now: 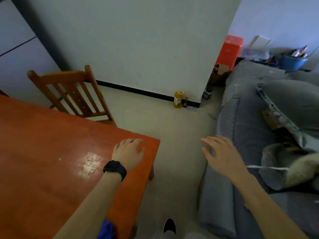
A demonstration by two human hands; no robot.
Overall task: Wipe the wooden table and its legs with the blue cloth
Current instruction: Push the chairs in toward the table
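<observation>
The left hand (129,152) is laid open on the counter (43,144), likely for support, the right hand (219,152) is held spread and empty, the blue cloth (106,228) ungripped.

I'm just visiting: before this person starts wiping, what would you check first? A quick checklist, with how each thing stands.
1. Blue cloth in hand: not ok; it lies on the wooden table beside the left forearm, unheld.
2. Left hand free: ok; rests on the table, holding nothing.
3. Right hand free: ok; open in the air.
4. Table leg reachable: ok; bare floor beside it.
5. Cloth damp: cannot tell.
</observation>
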